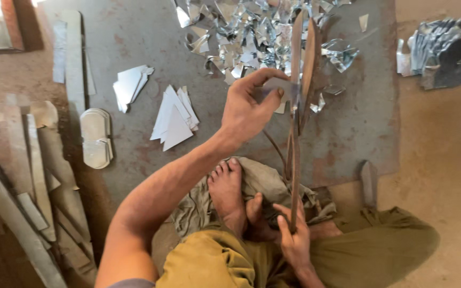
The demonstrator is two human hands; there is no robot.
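A small sheet-metal piece (276, 85) is pinched between thumb and fingers of the left hand (246, 106) and fed into the blades of long upright shears (297, 101), above a rusty metal floor plate (348, 133). The shears' lower handle is clamped in the closed right hand (293, 240) by the crossed bare feet. Shiny scrap cuttings (252, 37) are heaped behind; cut triangles (176, 117) are stacked left.

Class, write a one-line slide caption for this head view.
Seated person feeds a metal piece with left hand into long shears, right hand gripping the handle.
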